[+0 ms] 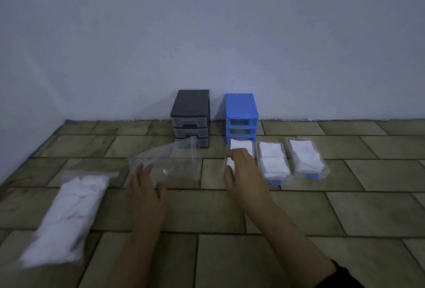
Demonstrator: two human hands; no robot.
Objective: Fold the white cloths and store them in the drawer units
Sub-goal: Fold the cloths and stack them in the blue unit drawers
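Clear empty drawer [171, 161] under flat L grip [146, 190]; R grip [243, 172] clasps cloth-filled drawer [253, 149].

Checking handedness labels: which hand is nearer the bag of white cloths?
Left. The left hand sits just right of the bag of white cloths; the right hand is farther right, resting on a cloth-filled drawer before the blue drawer unit.
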